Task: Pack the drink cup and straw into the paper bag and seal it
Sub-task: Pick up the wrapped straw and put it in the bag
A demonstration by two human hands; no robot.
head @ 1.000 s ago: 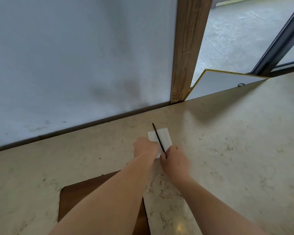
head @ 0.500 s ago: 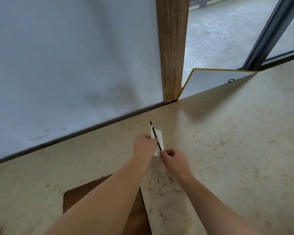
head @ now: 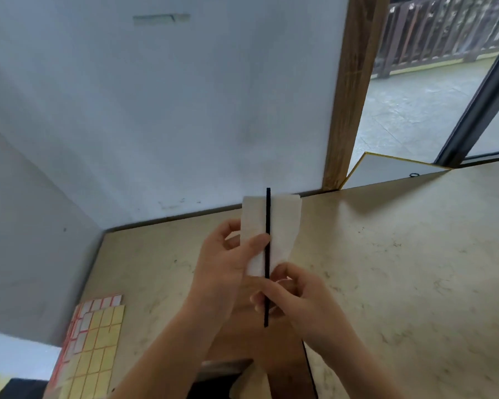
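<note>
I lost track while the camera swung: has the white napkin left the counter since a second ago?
Yes. The white napkin lay flat on the counter then; now both hands hold it upright with the straw, its top reaching the wall's base.

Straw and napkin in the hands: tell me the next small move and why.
Probably lower the pair toward the brown paper bag below the wrists. The left hand pinches the white napkin, the right hand grips the black straw lying along it, both lifted off the counter. No cup is in view.
</note>
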